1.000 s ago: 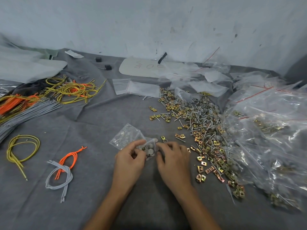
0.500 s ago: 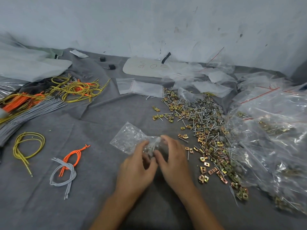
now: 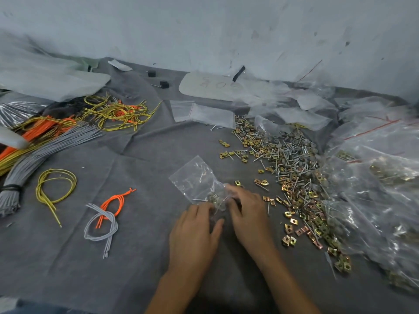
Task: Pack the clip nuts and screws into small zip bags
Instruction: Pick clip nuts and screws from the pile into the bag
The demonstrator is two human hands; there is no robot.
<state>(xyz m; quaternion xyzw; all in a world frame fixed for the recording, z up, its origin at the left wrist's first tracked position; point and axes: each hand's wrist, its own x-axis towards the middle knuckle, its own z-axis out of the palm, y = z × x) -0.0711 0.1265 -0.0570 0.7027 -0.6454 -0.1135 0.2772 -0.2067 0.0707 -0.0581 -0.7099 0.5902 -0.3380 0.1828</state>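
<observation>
Your left hand [image 3: 192, 232] and right hand [image 3: 247, 214] meet mid-surface, both pinching the near end of the small zip bag [image 3: 195, 175]. Its far corner lies flat on the grey surface [image 3: 140, 264]. The loose clip nuts and screws [image 3: 292, 168] begin just right of your right hand, with the filled bags [image 3: 374, 189] beyond. Leftward, the looped cords [image 3: 106, 218] sit well apart from your left hand.

This is probably a small packing workshop, not a home. A grey cloth [image 3: 136, 257] covers the work surface, which ends at a scuffed, stained wall [image 3: 204, 30] at 12 o'clock. Loose screws and clip nuts [image 3: 285, 159] lie heaped at 2 o'clock. Flat empty zip bags [image 3: 204, 113] sit at 12, filled bags [image 3: 374, 189] pile up at 3, and bundled cords [image 3: 45, 148] in grey, orange and yellow lie at 9 to 10 o'clock.
</observation>
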